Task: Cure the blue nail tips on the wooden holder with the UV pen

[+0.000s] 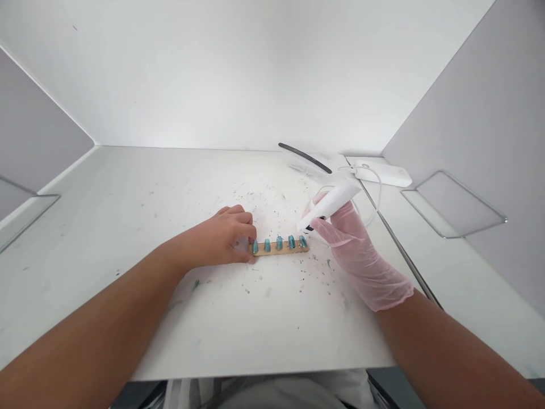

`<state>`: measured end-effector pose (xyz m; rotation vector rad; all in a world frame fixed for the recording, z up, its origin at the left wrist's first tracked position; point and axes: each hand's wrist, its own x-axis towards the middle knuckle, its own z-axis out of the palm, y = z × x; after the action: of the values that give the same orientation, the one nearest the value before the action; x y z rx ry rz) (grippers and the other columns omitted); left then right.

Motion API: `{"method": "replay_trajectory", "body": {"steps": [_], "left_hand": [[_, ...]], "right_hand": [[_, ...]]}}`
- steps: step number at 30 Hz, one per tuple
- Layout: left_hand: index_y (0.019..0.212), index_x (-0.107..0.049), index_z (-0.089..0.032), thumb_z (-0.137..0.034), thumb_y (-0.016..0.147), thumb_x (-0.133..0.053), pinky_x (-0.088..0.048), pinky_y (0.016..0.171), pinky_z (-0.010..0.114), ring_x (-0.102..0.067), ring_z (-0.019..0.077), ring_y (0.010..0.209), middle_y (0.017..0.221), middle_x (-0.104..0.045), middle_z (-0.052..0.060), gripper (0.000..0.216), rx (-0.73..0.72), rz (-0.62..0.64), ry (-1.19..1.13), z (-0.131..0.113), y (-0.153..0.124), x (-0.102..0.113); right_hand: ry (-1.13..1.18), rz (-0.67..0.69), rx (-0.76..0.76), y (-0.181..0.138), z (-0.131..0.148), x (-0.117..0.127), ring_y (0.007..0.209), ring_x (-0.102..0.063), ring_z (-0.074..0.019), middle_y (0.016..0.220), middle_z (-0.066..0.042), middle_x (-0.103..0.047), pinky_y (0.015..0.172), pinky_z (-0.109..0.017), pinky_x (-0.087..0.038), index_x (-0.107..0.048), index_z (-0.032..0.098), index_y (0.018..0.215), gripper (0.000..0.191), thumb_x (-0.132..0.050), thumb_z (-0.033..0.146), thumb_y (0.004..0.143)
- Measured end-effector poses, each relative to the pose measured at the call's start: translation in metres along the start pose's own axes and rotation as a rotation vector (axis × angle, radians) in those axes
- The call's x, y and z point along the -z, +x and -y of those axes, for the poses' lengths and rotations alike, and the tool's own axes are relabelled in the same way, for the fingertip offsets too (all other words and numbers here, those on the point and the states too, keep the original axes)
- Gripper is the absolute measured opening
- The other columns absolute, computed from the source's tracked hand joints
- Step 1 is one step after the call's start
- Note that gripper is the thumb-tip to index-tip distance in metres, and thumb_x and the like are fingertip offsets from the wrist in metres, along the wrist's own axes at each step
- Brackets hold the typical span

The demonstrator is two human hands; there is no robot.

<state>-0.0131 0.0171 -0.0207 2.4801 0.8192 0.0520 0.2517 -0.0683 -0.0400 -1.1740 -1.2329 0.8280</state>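
Observation:
On the white table (pixel 255 335) lies a flat wooden stick (pixel 276 251) bearing a row of several glossy teal false nails (pixel 279 243). My bare left hand (pixel 230 236) pinches the stick's left end between thumb and fingers. In a thin pink glove, my right hand (pixel 349 238) is closed around a white wand-shaped handheld device (pixel 332 201) with a small black part near its lower end. That end hangs just above the nails at the stick's right end; whether it touches them I cannot tell. The exact kind of device does not show.
A dark curved nail file (pixel 304 157) lies behind the stick. At the back right sits a white oblong box (pixel 383 173) with a white cord (pixel 377 182). Dark specks dot the tabletop. Wire frames (pixel 462 236) project from the grey side walls.

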Motion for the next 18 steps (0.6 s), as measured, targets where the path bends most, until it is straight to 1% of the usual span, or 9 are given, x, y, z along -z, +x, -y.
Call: {"method": "replay_trajectory", "body": {"steps": [4, 10, 14, 18], "left_hand": [[0.083, -0.075, -0.029, -0.05, 0.081, -0.079, -0.046, 0.098, 0.045, -0.056, 0.0279, 0.101, 0.086, -0.064, 0.003, 0.021, 0.012, 0.012, 0.009, -0.0008, 0.0001, -0.0014], [0.086, -0.075, -0.029, -0.052, 0.083, -0.079, -0.045, 0.101, 0.046, -0.056, 0.0287, 0.105, 0.088, -0.065, 0.003, 0.023, 0.006, 0.018, 0.009, 0.0, 0.0002, -0.0018], [0.085, -0.074, -0.029, -0.049, 0.083, -0.076, -0.043, 0.103, 0.048, -0.056, 0.029, 0.104, 0.089, -0.066, 0.003, 0.02, 0.015, 0.016, 0.024, 0.0001, -0.0005, 0.0008], [0.08, -0.071, -0.027, -0.046, 0.082, -0.075, -0.043, 0.103, 0.049, -0.055, 0.028, 0.1, 0.086, -0.064, 0.003, 0.02, 0.0, 0.034, 0.055, -0.0022, -0.0019, 0.0029]], "right_hand": [[0.042, 0.03, -0.054, -0.0019, 0.0026, 0.0002, 0.078, -0.057, -0.0194, 0.089, 0.0, -0.057, 0.074, -0.042, -0.052, -0.064, 0.031, 0.094, 0.031, -0.081, 0.038, 0.07], [0.037, 0.099, -0.092, 0.0009, 0.003, 0.0024, 0.074, -0.059, -0.0191, 0.081, 0.001, -0.061, 0.07, -0.042, -0.051, -0.066, 0.029, 0.088, 0.028, -0.084, 0.036, 0.068], [0.051, 0.084, -0.039, 0.0003, 0.0012, 0.0039, 0.071, -0.061, -0.0186, 0.079, 0.002, -0.063, 0.068, -0.041, -0.052, -0.067, 0.028, 0.087, 0.026, -0.084, 0.033, 0.067], [-0.003, 0.069, 0.018, -0.0044, -0.0004, 0.0035, 0.074, -0.063, -0.0187, 0.077, 0.002, -0.066, 0.069, -0.04, -0.053, -0.07, 0.028, 0.086, 0.019, -0.081, 0.028, 0.071]]}}
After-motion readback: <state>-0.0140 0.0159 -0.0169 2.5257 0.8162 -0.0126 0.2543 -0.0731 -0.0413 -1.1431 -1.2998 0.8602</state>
